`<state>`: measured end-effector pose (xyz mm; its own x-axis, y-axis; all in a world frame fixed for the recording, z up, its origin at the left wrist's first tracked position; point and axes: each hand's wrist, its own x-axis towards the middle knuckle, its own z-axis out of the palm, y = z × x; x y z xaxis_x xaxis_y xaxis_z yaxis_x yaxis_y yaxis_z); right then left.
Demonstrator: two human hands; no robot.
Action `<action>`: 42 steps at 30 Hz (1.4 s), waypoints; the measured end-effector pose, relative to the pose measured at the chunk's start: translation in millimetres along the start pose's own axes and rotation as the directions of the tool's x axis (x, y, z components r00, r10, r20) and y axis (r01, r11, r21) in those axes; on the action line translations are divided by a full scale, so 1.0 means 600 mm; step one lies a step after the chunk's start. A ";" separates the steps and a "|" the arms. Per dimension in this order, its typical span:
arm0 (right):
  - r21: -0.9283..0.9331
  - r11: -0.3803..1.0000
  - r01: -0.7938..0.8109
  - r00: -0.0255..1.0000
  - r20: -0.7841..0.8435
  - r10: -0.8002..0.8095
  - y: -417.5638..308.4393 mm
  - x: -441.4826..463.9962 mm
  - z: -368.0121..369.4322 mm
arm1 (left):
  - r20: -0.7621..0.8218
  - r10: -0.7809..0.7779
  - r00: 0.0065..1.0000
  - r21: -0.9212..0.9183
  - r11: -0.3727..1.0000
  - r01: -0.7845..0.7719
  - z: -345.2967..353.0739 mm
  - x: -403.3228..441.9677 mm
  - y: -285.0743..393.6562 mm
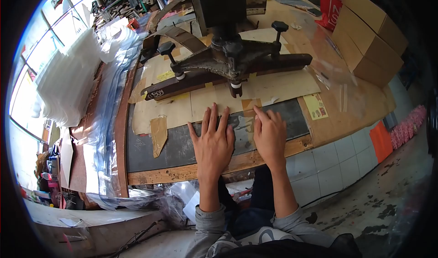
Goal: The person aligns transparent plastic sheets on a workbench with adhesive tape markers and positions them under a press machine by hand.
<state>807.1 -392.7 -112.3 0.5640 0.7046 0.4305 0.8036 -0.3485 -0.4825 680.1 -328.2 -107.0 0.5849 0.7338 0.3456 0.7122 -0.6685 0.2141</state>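
Beige cardboard sheet lies near the middle of the tabletop, its near edge overlapping a scuffed dark plate bordered at the front by a wooden strip. The closed-looking cardboard box stands at the tabletop's far right corner, its contents hidden; just behind it is a red bag with white lettering, its inside equally out of sight. The sheet is matt and flat, marked with a thin line and patched with tape: a brown tape piece hangs off its near left part onto the plate, and another tape patch sits by its near edge. A yellow label lies at its right end. The left hand is palm down with spread fingers, gripping nothing, its fingertips at the sheet's near edge. The right hand also grasps nothing visible, index finger extended beside the tape patch, the others loosely bent. A dark metal bar crosses over the sheet; whether it touches cannot be told.
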 end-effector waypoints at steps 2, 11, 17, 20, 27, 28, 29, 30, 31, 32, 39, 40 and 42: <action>0.001 1.000 0.026 1.000 -0.013 -0.026 0.003 -0.002 0.001 | 0.011 0.020 1.000 -0.067 0.998 -0.019 -0.013 -0.015 -0.004; 0.225 0.974 0.001 0.998 -0.057 0.012 0.004 -0.005 -0.005 | 0.134 0.312 0.941 -0.131 0.946 -0.295 -0.049 -0.081 -0.005; 0.264 0.962 -0.067 0.995 -0.050 0.083 0.001 -0.009 -0.011 | 0.128 0.336 0.933 -0.066 0.942 -0.330 -0.042 -0.082 -0.007; 0.289 0.954 -0.076 0.995 -0.045 0.093 0.001 -0.009 -0.014 | 0.119 0.346 0.931 -0.053 0.938 -0.342 -0.042 -0.083 -0.009; 0.334 0.936 -0.112 0.992 -0.013 0.123 -0.002 -0.010 -0.022 | 0.088 0.354 0.931 -0.001 0.935 -0.355 -0.036 -0.083 -0.010; 0.333 0.937 -0.110 0.992 -0.014 0.122 -0.003 -0.010 -0.023 | 0.085 0.353 0.932 0.007 0.935 -0.355 -0.036 -0.083 -0.009; 0.331 0.937 -0.108 0.993 -0.015 0.120 -0.004 -0.010 -0.024 | 0.083 0.351 0.933 0.011 0.936 -0.353 -0.035 -0.083 -0.009; 0.330 0.938 -0.106 0.993 -0.015 0.118 -0.004 -0.010 -0.024 | 0.082 0.348 0.934 0.014 0.937 -0.350 -0.035 -0.083 -0.009; 0.313 0.945 -0.096 0.994 -0.026 0.109 -0.004 -0.011 -0.023 | 0.079 0.345 0.935 0.019 0.937 -0.348 -0.035 -0.083 -0.009; 0.297 0.951 -0.085 0.994 -0.037 0.100 -0.004 -0.012 -0.022 | 0.083 0.346 0.935 0.035 0.936 -0.349 -0.035 -0.083 -0.009; 0.278 0.953 -0.116 0.991 -0.035 0.131 -0.008 -0.014 -0.025 | 0.143 0.314 0.939 0.042 0.946 -0.323 -0.033 -0.087 -0.007; 0.281 0.952 -0.118 0.991 -0.031 0.132 -0.009 -0.014 -0.026 | 0.149 0.310 0.939 0.044 0.947 -0.320 -0.034 -0.087 -0.007; 0.285 0.950 -0.123 0.991 -0.023 0.135 -0.009 -0.013 -0.027 | 0.162 0.306 0.938 0.047 0.947 -0.317 -0.034 -0.087 -0.007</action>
<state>801.3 -406.3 -100.8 0.6719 0.6365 0.3787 0.6401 -0.2416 -0.7294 638.9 -366.2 -107.0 0.8297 0.5032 0.2417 0.5072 -0.8604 0.0502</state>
